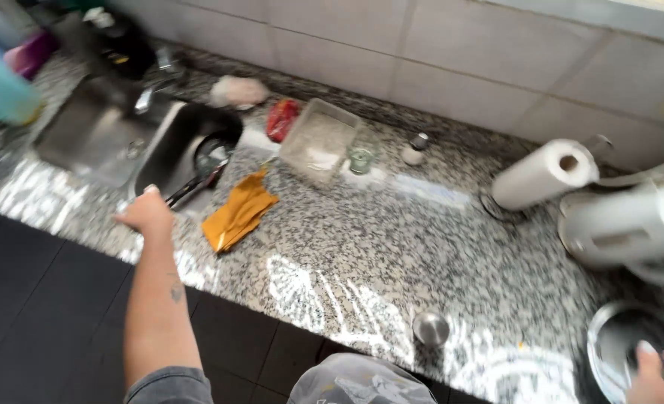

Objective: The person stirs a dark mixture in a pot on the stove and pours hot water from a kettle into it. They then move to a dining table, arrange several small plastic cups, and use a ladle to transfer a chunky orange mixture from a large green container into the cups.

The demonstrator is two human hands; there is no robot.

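Left hand (146,212) at left-center of frame, arm coming up from bottom edge, hand reaching over the front rim of the steel sink (92,142); fingers curled loosely together, back of hand to camera, can't tell if they pinch anything, blurred. Nearest thing is a dark pan (211,155) lying in the sink basin, its handle (193,185) a long thin bar running lower left to upper right, free end pointing lower left toward the hand, just beside the fingertips; contact unclear. Orange cloth (238,213) crumpled on the granite counter (392,247), just right of the hand, long axis also lower left to upper right. Right hand (658,374) at bottom right corner, mostly cut off, fingers bent over the edge of a round metal bowl (620,344), touching its rim, grip not clear. Rest: faucet (148,93) at upper left behind the sink, clear rectangular tray (318,141) upper center, small glass (360,159) just right of it, red packet (281,118) left of it, paper towel roll (545,173) lying tilted at right, white appliance (631,224) far right, small metal cup (431,328) near the counter front edge at bottom center
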